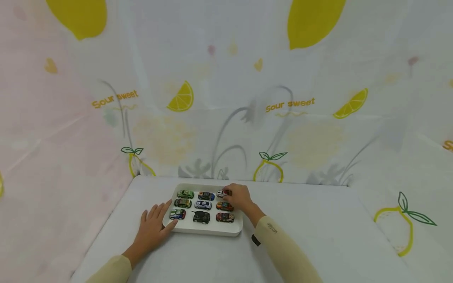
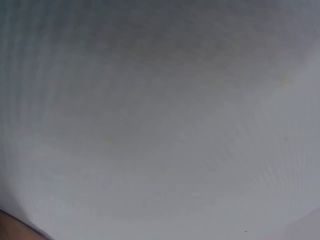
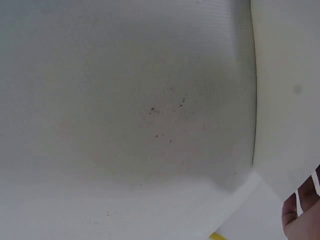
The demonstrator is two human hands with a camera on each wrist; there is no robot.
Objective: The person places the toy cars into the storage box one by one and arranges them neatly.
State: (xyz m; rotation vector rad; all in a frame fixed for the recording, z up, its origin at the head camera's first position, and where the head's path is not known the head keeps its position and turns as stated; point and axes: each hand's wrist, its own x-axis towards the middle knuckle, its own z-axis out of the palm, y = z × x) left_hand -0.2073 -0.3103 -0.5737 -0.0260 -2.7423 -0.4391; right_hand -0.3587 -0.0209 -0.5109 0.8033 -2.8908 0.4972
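Note:
A white tray [image 1: 201, 229] with rounded corners holds several small toy cars in three rows. At its back right corner my right hand [image 1: 239, 197] pinches a white and red toy car [image 1: 221, 194], partly hidden by the fingers. Just in front of that hand sits an orange-red car [image 1: 224, 206]. My left hand [image 1: 154, 224] lies with straight, spread fingers along the tray's left edge, thumb at the front left corner. Near that thumb is a white, green and blue car [image 1: 177, 214]; a dark tank-like vehicle [image 1: 201, 217] stands in the front middle.
A white tabletop [image 1: 311, 228] extends around the tray. Behind it hangs a pale curtain [image 1: 226, 129] printed with lemons, and more cloth closes both sides. Both wrist views show mostly blank white surface. A small black item [image 1: 255, 240] shows beside the right sleeve.

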